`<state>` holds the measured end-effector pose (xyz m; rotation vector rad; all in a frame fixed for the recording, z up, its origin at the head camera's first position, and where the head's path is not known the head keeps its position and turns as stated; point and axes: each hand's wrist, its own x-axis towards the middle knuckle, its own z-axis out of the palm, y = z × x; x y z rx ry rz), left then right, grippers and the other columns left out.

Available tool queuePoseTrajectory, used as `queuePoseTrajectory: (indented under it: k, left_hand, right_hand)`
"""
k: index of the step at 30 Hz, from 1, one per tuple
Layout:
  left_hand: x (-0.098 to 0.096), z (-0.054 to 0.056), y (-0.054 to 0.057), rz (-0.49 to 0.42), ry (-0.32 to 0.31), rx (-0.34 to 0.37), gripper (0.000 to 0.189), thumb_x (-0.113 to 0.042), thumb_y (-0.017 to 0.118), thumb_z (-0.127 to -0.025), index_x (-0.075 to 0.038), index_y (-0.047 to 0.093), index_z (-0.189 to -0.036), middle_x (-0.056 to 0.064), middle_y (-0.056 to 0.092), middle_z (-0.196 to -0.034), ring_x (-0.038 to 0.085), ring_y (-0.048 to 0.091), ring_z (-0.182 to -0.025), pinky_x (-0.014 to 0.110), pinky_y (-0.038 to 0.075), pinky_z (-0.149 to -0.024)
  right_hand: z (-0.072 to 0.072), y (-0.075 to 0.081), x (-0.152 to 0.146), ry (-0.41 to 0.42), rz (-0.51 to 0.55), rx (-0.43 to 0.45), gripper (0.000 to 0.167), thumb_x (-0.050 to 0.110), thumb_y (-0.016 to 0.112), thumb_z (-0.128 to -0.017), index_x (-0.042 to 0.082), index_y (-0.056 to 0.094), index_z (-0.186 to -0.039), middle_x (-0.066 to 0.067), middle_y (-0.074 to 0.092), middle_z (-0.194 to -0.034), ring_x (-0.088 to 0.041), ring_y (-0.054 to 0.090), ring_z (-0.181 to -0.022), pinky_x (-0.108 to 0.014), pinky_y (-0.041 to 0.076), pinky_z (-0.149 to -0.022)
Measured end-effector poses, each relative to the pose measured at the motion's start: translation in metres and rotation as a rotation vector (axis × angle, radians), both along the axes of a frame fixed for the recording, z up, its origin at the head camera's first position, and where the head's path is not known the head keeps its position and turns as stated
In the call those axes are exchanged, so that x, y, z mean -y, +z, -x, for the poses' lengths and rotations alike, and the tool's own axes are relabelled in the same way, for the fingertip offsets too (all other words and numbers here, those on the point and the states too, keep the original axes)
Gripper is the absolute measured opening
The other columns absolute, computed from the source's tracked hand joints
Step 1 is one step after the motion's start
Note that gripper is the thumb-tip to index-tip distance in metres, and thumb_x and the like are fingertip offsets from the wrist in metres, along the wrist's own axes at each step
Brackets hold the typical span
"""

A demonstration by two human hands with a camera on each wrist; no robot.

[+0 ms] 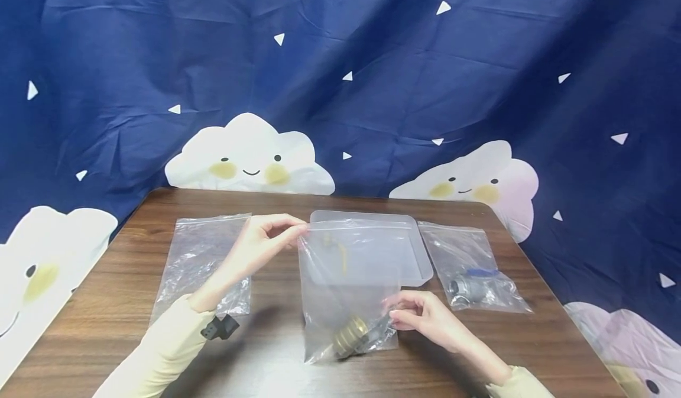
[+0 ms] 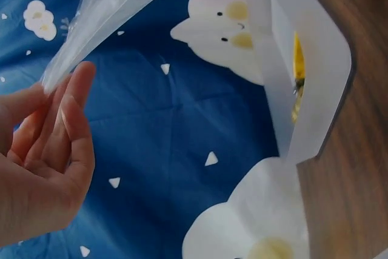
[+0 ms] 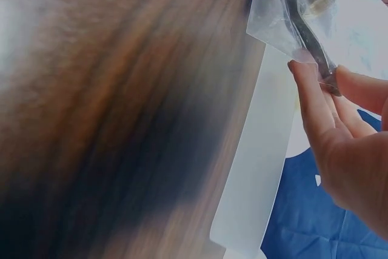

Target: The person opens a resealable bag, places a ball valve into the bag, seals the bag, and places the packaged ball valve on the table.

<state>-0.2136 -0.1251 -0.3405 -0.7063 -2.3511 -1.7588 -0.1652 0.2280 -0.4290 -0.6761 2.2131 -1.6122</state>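
A clear zip-lock bag [image 1: 324, 297] hangs upright above the table's middle, with a brass valve [image 1: 351, 334] at its bottom. My left hand [image 1: 266, 238] pinches the bag's upper left corner by the zip strip. Lower down on the right side, my right hand [image 1: 428, 318] pinches the bag between thumb and fingers. In the right wrist view, the end of the valve's dark lever [image 3: 306, 31] lies inside the plastic between those fingertips. The left wrist view shows the bag's top edge [image 2: 91, 34] running up from my thumb and fingers.
Behind the bag is a translucent white tray [image 1: 422, 265], with a yellow-handled object [image 2: 297, 59] in it. A flat zip-lock bag [image 1: 199, 250] lies at left. Another zip-lock bag [image 1: 452, 244] at right contains a grey fitting [image 1: 470, 290] with a blue part.
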Motion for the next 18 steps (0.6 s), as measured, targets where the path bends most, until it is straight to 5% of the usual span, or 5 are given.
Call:
queuePoseTrajectory:
  k: [7, 13, 18]
  left_hand:
    - [-0.007, 0.0, -0.012, -0.019, -0.065, 0.072, 0.03, -0.02, 0.07, -0.092, -0.013, 0.067, -0.121, 0.012, 0.074, -0.113, 0.01, 0.075, -0.082, 0.041, 0.063, -0.079]
    - [-0.01, -0.004, -0.023, 0.057, -0.089, 0.147, 0.025, -0.019, 0.073, -0.09, -0.007, 0.068, -0.111, 0.014, 0.076, -0.101, 0.011, 0.074, -0.081, 0.028, 0.062, -0.075]
    - [-0.012, -0.004, -0.035, 0.158, -0.076, 0.095, 0.025, -0.022, 0.076, -0.087, -0.01, 0.07, -0.107, 0.008, 0.077, -0.099, 0.011, 0.074, -0.085, 0.022, 0.059, -0.078]
  right_hand:
    - [-0.007, -0.002, -0.005, -0.007, -0.001, 0.003, 0.021, 0.009, 0.061, -0.097, -0.006, 0.066, -0.109, -0.034, 0.062, -0.123, -0.005, 0.071, -0.094, -0.032, 0.062, -0.08]
    - [-0.01, -0.004, -0.01, -0.027, 0.004, 0.029, 0.025, 0.011, 0.061, -0.097, -0.008, 0.064, -0.113, -0.032, 0.065, -0.115, -0.007, 0.072, -0.094, -0.032, 0.062, -0.08]
    - [-0.011, -0.005, -0.011, -0.018, 0.027, 0.041, 0.025, 0.01, 0.06, -0.097, -0.01, 0.063, -0.113, -0.027, 0.066, -0.114, -0.009, 0.072, -0.094, -0.033, 0.061, -0.081]
